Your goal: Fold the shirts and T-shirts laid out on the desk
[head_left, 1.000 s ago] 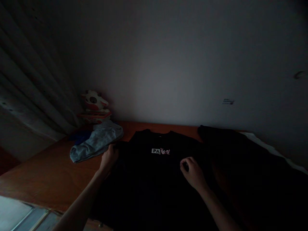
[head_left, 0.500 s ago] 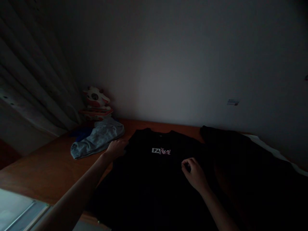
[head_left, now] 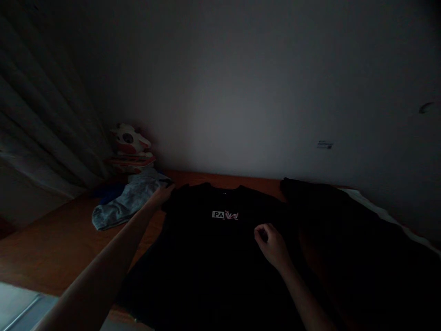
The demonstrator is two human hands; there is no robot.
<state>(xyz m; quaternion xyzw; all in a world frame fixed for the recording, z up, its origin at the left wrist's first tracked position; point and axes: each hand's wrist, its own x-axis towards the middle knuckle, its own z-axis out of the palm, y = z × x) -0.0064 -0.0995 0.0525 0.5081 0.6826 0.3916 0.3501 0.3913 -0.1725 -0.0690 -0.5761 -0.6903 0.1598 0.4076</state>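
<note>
One black shirt [head_left: 206, 248] is lying on the table [head_left: 51, 248], one sleeve [head_left: 176, 198] now spreading wider at the outward-shifting left hand [head_left: 162, 194], grip indiscernible to me; over its chest the right hand [head_left: 270, 241] is curling, thumb meeting finger, pinched cloth unclear.

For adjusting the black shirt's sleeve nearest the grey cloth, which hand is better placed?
Probably the left hand: it is at that sleeve, near the grey cloth. The right hand is over the shirt's front, farther away.
</note>
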